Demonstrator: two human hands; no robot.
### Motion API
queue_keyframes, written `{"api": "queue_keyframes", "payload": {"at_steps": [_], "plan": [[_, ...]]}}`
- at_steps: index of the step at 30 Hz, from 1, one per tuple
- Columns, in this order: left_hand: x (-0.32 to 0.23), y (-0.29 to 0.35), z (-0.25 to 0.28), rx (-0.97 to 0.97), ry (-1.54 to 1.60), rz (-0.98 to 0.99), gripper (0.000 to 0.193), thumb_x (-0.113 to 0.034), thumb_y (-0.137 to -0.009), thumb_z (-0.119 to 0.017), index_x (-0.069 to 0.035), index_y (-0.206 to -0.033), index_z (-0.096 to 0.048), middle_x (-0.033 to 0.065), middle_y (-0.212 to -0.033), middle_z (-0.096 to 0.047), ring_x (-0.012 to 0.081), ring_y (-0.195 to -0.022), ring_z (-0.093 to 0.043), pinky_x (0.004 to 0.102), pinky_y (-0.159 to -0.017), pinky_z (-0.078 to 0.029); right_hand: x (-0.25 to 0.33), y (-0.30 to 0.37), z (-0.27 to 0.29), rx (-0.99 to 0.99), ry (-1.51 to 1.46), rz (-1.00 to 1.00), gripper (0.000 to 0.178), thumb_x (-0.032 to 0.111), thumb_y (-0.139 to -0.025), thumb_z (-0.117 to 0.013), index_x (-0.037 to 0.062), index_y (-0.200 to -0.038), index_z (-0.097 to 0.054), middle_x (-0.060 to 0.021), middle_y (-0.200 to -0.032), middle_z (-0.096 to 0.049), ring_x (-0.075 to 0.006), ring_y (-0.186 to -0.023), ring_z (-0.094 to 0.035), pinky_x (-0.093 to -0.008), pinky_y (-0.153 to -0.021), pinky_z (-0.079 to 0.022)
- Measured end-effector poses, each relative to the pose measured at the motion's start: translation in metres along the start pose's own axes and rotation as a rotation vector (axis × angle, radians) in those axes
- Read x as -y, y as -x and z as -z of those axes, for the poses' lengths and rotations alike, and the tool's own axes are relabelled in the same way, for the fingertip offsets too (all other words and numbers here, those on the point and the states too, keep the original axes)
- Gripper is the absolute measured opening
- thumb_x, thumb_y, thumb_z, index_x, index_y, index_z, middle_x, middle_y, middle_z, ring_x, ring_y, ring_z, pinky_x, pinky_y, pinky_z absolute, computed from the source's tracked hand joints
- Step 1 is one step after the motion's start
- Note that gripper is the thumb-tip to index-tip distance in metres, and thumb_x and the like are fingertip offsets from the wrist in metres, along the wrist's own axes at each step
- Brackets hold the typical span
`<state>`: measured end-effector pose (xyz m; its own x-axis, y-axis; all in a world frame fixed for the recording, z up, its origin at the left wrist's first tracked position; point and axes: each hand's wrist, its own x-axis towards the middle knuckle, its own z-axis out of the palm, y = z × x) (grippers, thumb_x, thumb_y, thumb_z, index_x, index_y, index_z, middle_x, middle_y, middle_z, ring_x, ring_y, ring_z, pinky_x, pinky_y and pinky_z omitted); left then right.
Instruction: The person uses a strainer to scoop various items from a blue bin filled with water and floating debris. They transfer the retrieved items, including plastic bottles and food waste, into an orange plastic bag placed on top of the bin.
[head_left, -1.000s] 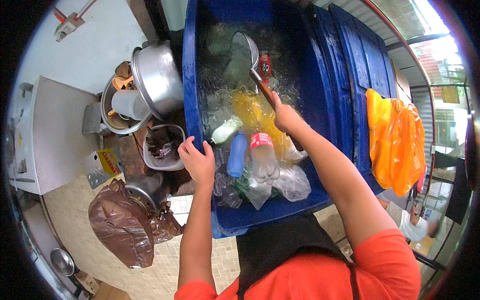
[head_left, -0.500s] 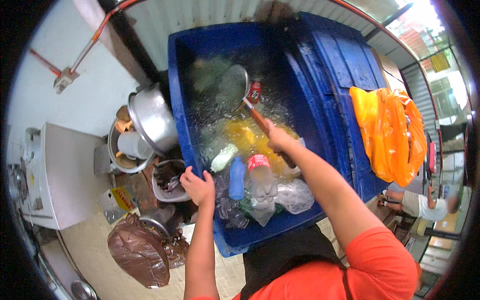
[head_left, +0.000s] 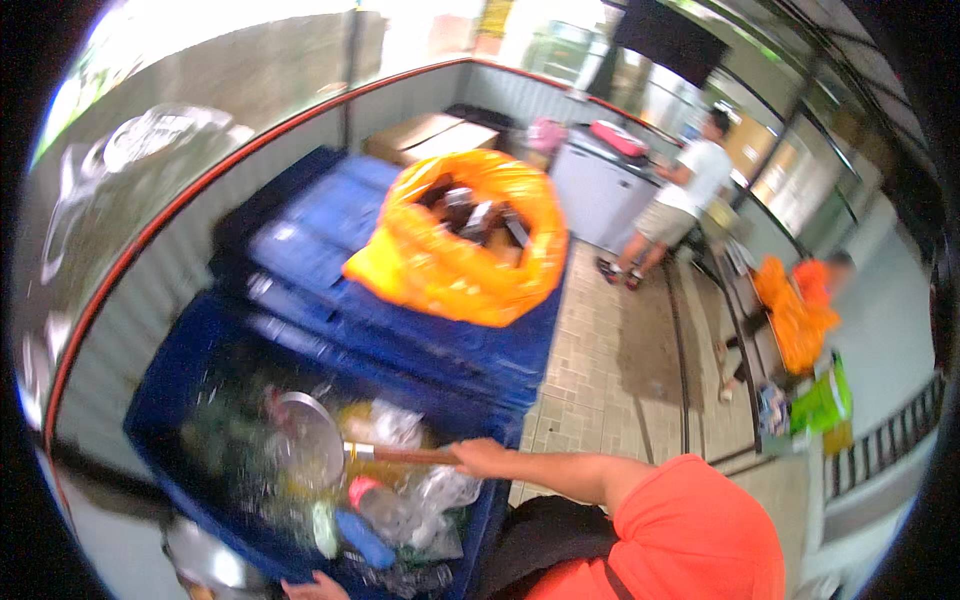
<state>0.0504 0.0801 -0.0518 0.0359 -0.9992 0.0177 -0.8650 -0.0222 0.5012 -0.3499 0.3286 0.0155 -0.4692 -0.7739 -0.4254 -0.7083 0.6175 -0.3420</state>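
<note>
My right hand (head_left: 478, 457) is closed round the wooden handle of a skimmer (head_left: 308, 440). The skimmer's round head lies over the water and ice in a big blue cooler box (head_left: 170, 455). Around it in the box are a clear bottle with a red label (head_left: 376, 500), a blue bottle (head_left: 364, 540), a pale green bottle (head_left: 325, 528) and clear plastic bags (head_left: 448, 490). At the lower edge, my left hand (head_left: 316, 589) is partly cut off beside the box's near-left rim. Its visible fingers are stretched out, and nothing shows in them.
An orange plastic bag (head_left: 455, 290) with dark bottles stands on the blue lid (head_left: 320, 235). Behind it is a cardboard box (head_left: 430, 138). A metal pot (head_left: 215, 555) sits left of the cooler. One person (head_left: 690, 180) stands by a chest freezer (head_left: 600, 190); another (head_left: 815, 285) is at the right.
My view has swung to the right, bringing the tiled floor and two people more into sight. The skimmer stays in my right hand, its handle now pointing sideways. My left hand has slipped mostly out of view.
</note>
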Motion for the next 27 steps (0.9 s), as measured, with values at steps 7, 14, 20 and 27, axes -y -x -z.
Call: {"api": "queue_keyframes", "payload": {"at_steps": [7,14,20,27], "plan": [[-0.047,0.022,-0.021,-0.109,-0.342,-0.354,0.087,-0.037,-0.085,-0.070,0.021,-0.138,-0.032,0.0360,-0.127,-0.051,0.0511,-0.120,-0.051,0.0617,-0.103,-0.041,-0.024,0.045,-0.057,-0.286,0.066,-0.006,0.041,0.033,-0.088,-0.070,0.0038,-0.115,-0.061,-0.0153,-0.111,-0.064,-0.0329,-0.113,-0.061,-0.0551,-0.096,-0.050],[-0.144,0.058,-0.060,0.112,-0.346,-0.723,0.084,-0.037,-0.085,-0.070,0.020,-0.135,-0.034,0.0352,-0.125,-0.052,0.0504,-0.118,-0.052,0.0613,-0.101,-0.041,-0.034,0.065,-0.095,-0.254,-0.143,-0.060,0.052,0.035,-0.089,-0.072,0.0014,-0.125,-0.056,-0.0165,-0.126,-0.060,-0.0355,-0.141,-0.039,-0.0591,-0.101,-0.049],[-0.184,0.080,-0.090,0.224,-0.358,-0.836,0.081,-0.037,-0.086,-0.069,0.020,-0.133,-0.035,0.0346,-0.124,-0.053,0.0498,-0.117,-0.053,0.0608,-0.100,-0.042,-0.036,0.093,-0.100,-0.144,-0.020,0.088,0.066,0.035,-0.088,-0.074,0.0007,-0.138,-0.047,-0.0199,-0.161,-0.027,-0.0428,-0.154,-0.012,-0.0589,-0.095,-0.054],[-0.200,0.092,-0.100,0.280,-0.388,-0.882,0.077,-0.036,-0.086,-0.068,0.019,-0.131,-0.037,0.0339,-0.122,-0.054,0.0491,-0.115,-0.053,0.0603,-0.099,-0.043,-0.027,0.121,-0.080,-0.007,-0.078,0.066,0.082,0.039,-0.091,-0.074,0.0058,-0.153,-0.033,-0.0210,-0.169,-0.009,-0.0442,-0.156,0.001,-0.0644,-0.102,-0.045]]}}
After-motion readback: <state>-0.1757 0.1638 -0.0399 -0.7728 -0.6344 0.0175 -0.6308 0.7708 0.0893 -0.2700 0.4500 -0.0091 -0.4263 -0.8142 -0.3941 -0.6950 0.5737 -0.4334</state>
